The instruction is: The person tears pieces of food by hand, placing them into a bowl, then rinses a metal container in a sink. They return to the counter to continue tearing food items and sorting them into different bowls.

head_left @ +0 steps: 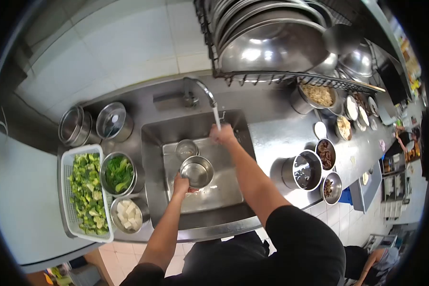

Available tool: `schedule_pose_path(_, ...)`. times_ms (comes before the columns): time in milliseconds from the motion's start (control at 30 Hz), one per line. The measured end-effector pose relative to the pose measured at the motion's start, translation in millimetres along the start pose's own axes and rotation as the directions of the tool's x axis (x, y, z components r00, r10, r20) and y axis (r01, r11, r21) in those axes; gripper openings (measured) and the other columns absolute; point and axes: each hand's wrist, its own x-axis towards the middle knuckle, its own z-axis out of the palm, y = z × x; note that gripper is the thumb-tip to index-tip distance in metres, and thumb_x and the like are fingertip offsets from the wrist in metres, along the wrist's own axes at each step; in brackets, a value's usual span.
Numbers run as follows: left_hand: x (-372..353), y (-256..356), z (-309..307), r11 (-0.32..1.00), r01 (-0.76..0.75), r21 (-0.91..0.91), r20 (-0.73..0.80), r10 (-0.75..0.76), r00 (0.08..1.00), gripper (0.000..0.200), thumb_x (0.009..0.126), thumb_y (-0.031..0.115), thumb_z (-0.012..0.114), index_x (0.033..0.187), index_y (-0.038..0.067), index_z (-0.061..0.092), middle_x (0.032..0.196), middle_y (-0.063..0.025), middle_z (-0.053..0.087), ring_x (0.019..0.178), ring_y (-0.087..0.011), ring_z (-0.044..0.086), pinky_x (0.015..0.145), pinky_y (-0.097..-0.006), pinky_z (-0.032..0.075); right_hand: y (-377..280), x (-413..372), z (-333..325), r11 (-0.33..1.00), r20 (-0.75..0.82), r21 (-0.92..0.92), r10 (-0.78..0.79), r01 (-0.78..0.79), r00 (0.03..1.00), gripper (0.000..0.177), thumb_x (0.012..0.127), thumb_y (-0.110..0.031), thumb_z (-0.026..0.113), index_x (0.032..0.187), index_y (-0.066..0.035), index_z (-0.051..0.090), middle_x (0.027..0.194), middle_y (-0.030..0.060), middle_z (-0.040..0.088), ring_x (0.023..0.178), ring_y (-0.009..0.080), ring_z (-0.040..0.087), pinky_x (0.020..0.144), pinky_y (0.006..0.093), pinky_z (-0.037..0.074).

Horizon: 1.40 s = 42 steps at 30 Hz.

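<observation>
My left hand [180, 185] grips the rim of a round steel bowl [197, 172], tilted toward me over the sink [200, 200]. The inside of the bowl shows only shiny metal. A smaller steel bowl [186, 149] sits on the sink floor just behind it. My right hand [222, 135] is curled at the lower end of a whitish stream or spout end [217, 116], below the curved tap [202, 86]. Its fingers are closed, and I cannot tell what is in them.
Left of the sink stand a white basket [100, 151] of broccoli, leafy greens [119, 174], white cubes [128, 215] and steel pots [114, 121]. On the right are a tall pot [302, 170] and several filled bowls. A rack [271, 75] of pans hangs above; another person [374, 262] is lower right.
</observation>
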Motion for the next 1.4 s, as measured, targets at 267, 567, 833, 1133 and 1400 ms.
schedule_pose_path(267, 64, 81, 75, 1.000, -0.012, -0.018, 0.171, 0.015, 0.985, 0.059, 0.082, -0.006, 0.035, 0.140, -0.006, 0.022, 0.103, -0.0313, 0.060, 0.067, -0.0411, 0.069, 0.047, -0.0417, 0.060, -53, -108, -21, 0.994, -0.130, 0.067, 0.098, -0.090, 0.987, 0.040, 0.093, -0.029, 0.059, 0.116, 0.004, 0.055, 0.101, 0.0212, 0.063, 0.087, 0.0350, 0.066, 0.074, 0.0431, 0.056)
schedule_pose_path(567, 88, 113, 77, 0.867, -0.197, 0.458, 0.344, 0.031, 0.939, 0.032, 0.084, 0.023, 0.068, 0.102, -0.004, 0.066, 0.094, -0.0166, 0.070, 0.080, -0.0284, 0.068, 0.066, -0.0433, 0.056, -113, -163, -57, 0.595, 0.045, -0.798, -0.098, 0.095, 0.994, 0.028, 0.070, -0.021, 0.072, 0.095, -0.010, 0.075, 0.101, 0.0155, 0.072, 0.095, 0.0318, 0.070, 0.080, 0.0428, 0.057)
schedule_pose_path(833, 228, 205, 97, -0.452, -0.684, 0.572, 0.820, 0.305, 0.484, 0.026, 0.089, 0.018, 0.058, 0.106, -0.002, 0.063, 0.100, -0.0164, 0.069, 0.089, -0.0291, 0.070, 0.072, -0.0415, 0.056, -112, -124, -13, 0.637, -0.371, -0.758, -0.599, 0.141, 0.710, 0.024, 0.073, -0.011, 0.068, 0.095, -0.002, 0.069, 0.099, 0.0170, 0.066, 0.112, 0.0307, 0.059, 0.099, 0.0430, 0.044)
schedule_pose_path(1133, 29, 169, 105, 0.927, -0.357, 0.116, 0.402, 0.285, 0.870, 0.054, 0.086, -0.003, 0.041, 0.139, 0.009, 0.041, 0.120, -0.0180, 0.059, 0.096, -0.0381, 0.066, 0.070, -0.0604, 0.060, -78, -63, -2, 1.000, -0.538, 0.024, 0.004, 0.011, 0.843, 0.029, 0.072, -0.011, 0.060, 0.092, 0.008, 0.069, 0.092, 0.0256, 0.070, 0.088, 0.0403, 0.069, 0.078, 0.0454, 0.055)
schedule_pose_path(1400, 61, 180, 80, 0.950, -0.313, 0.016, 0.407, 0.280, 0.869, 0.063, 0.069, -0.006, 0.040, 0.131, 0.002, 0.042, 0.115, -0.0248, 0.056, 0.088, -0.0460, 0.064, 0.061, -0.0651, 0.059, -34, 33, 44, 0.222, 0.054, -0.966, -0.331, 0.133, 0.942, 0.041, 0.076, -0.039, 0.067, 0.109, -0.017, 0.075, 0.121, 0.0123, 0.067, 0.119, 0.0331, 0.059, 0.105, 0.0449, 0.038)
